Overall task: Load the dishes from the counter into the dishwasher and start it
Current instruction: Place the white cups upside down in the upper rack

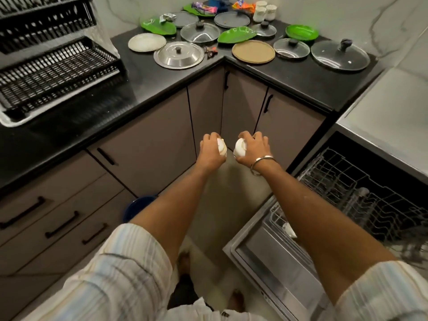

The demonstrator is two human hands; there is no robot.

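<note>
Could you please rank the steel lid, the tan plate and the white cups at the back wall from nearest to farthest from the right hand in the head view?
From the right hand:
1. Tan plate, on the counter ahead, just right of the corner.
2. Steel lid, ahead to the left.
3. White cups, at the back wall.

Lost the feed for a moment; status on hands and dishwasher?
Left hand grips small white cup; right hand grips another white cup. Dishwasher open, wire rack out. Path clear.
</note>
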